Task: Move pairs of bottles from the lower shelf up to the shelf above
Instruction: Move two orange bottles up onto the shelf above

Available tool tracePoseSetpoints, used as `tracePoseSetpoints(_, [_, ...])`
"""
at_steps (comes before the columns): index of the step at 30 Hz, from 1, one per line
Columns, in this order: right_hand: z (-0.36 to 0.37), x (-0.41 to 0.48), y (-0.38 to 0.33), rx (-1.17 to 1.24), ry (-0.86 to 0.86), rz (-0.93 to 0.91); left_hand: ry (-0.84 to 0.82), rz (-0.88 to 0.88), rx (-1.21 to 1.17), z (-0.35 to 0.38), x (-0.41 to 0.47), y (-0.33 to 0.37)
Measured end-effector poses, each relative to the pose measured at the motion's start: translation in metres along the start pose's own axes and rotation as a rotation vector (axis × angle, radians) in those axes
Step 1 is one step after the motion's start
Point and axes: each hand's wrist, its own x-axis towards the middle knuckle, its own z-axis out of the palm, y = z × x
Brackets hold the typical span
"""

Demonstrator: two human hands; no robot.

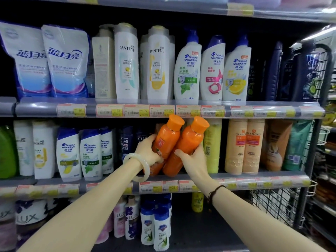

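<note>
Two orange bottles with orange caps lean to the right, side by side, at the front of the lower shelf (236, 174). My left hand (147, 151), with a pale bangle on its wrist, grips the left orange bottle (166, 140). My right hand (190, 159) wraps around the lower body of the right orange bottle (190, 140). Both caps reach up to the price rail of the shelf above (272, 110). That upper shelf carries white Pantene and Head & Shoulders bottles in a tight row.
Yellow-green bottle (212, 148) and peach bottles (243, 146) stand right of the orange pair; dark Clear bottles (125, 140) and white shampoo bottles stand left. Blue refill pouches (47, 60) fill the upper shelf's left. A wire basket (272, 202) hangs at the lower right.
</note>
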Motion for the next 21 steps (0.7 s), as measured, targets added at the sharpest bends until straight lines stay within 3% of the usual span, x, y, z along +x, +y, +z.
tracePoseSetpoints(8, [0.022,-0.001,0.0,0.087,-0.02,0.128,0.033,-0.048,0.101,-0.015,-0.002,-0.009])
tracePoseSetpoints(21, [0.035,0.021,-0.003,0.045,-0.059,0.223,0.068,-0.148,0.034,-0.028,0.007,-0.016])
